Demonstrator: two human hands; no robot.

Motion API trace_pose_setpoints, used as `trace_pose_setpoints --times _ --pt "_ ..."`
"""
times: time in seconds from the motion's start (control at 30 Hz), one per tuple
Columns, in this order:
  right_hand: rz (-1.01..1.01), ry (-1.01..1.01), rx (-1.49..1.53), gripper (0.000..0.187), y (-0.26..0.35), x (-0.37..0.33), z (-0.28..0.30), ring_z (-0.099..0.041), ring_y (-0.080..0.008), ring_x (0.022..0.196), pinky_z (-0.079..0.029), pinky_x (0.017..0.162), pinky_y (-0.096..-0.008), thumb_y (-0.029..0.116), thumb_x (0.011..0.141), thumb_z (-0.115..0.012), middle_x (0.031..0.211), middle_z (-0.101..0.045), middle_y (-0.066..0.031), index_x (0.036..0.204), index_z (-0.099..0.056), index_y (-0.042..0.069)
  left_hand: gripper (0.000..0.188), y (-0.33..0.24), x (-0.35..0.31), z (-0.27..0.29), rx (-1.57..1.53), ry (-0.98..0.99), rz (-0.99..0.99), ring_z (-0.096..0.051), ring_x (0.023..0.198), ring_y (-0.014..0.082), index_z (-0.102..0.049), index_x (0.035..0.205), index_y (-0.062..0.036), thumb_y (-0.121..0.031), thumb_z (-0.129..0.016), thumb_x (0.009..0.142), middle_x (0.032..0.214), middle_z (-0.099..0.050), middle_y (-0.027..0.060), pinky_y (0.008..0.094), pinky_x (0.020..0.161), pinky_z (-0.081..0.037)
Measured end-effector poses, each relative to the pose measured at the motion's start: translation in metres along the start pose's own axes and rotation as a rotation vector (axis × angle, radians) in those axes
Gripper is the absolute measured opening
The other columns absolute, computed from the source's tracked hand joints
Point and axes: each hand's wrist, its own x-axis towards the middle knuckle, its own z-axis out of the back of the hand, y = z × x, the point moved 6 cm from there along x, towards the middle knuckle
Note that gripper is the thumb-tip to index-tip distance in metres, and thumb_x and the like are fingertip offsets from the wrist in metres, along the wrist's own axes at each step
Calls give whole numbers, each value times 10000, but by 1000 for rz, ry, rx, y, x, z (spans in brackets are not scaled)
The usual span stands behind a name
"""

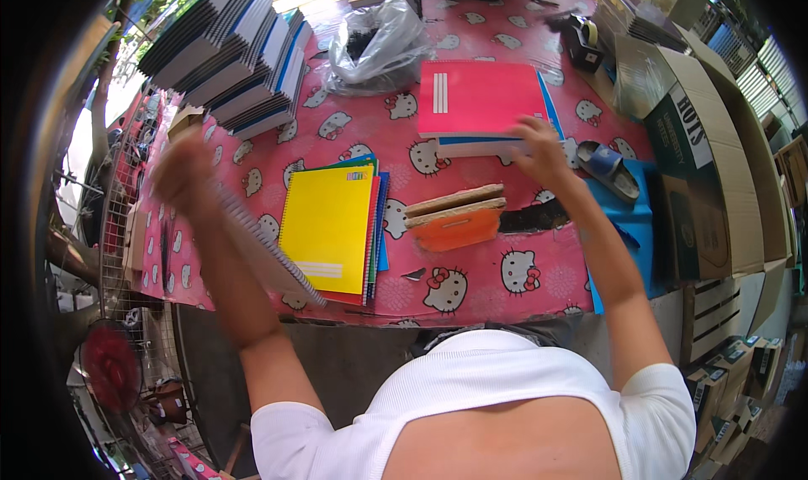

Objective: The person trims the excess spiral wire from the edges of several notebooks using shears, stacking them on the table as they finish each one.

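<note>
My left hand (183, 173) is raised at the table's left side, smeared by motion. A tilted spiral notebook (268, 249) shows beside its wrist and forearm; whether the hand grips it is unclear. Just right of that lies a small stack of spiral notebooks, topped by a yellow notebook (326, 223). Farther off, my right hand (543, 150) is at the near right corner of a red notebook (480, 97), fingers curved and apart. Blue-edged notebooks lie under the red one. Between the two stacks and my body sits an orange block with rough wooden edges (457, 228).
Tall piles of spiral notebooks (240, 55) stand at the far left, beside a clear plastic bag (379, 47). On the right are a blue slipper-shaped thing (608, 169), a blue sheet (631, 202), a tape dispenser (584, 44) and an open cardboard box (694, 169). Patterned pink cloth covers the table (505, 299).
</note>
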Motion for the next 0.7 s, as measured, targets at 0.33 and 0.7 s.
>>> trace_pose_setpoints --times 0.33,0.7 --pt "229 469 -344 173 85 107 -131 -536 -313 1012 -469 814 -444 129 706 -635 1078 -549 -118 865 -704 134 855 72 -224 -177 556 1087 167 -145 1403 330 -286 1439 -173 -716 -436 796 1524 -150 159 727 990 -12" --pt "338 640 7 388 65 128 -122 -611 -299 822 -485 740 -384 122 559 -762 878 -608 -105 944 -717 140 417 -60 -225 -201 -154 805 342 -468 1204 270 -633 1127 -148 -400 -662 796 1260 -561 97 581 1045 -140"
